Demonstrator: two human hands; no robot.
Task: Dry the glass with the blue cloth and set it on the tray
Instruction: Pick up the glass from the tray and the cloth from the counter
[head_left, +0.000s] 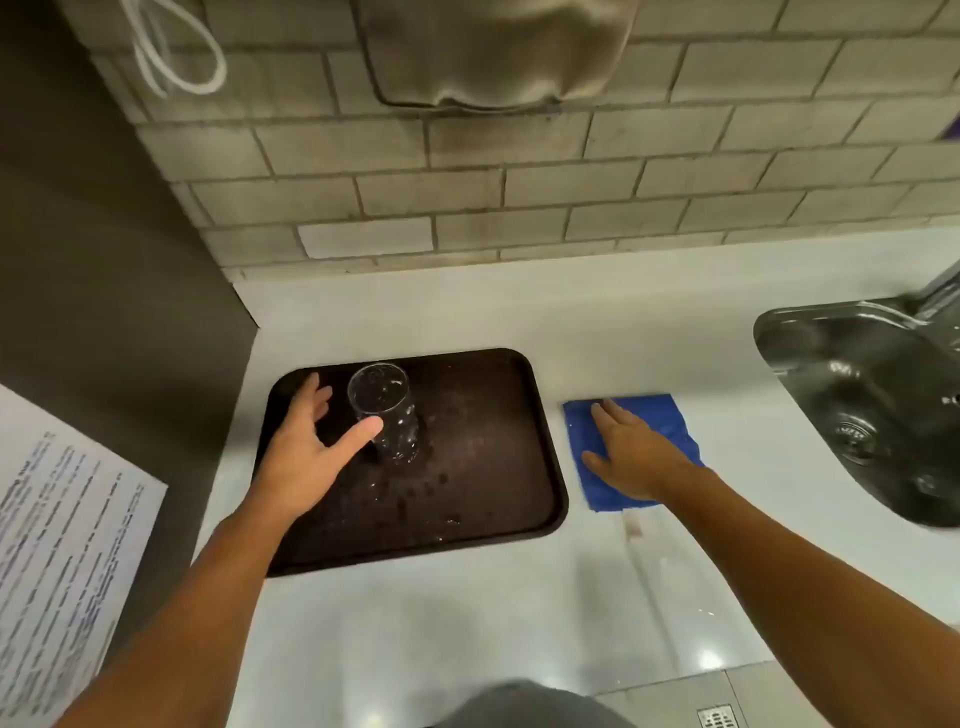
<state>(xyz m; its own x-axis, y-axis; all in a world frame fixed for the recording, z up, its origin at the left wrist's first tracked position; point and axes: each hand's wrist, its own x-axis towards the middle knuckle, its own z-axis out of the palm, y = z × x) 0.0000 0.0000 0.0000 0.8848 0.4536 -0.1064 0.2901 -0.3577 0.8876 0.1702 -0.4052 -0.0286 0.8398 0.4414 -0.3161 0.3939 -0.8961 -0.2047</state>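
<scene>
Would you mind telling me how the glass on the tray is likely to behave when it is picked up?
The glass is tall and narrow, so it could tip if nudged. Droplets on the tray suggest it is wet, probably slippery. Its dimpled wall may aid grip. Being clear glass, it is likely fragile.

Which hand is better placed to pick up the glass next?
Left. The left hand is open beside the glass on the tray, thumb at its side. The right hand lies flat on the blue cloth.
</scene>
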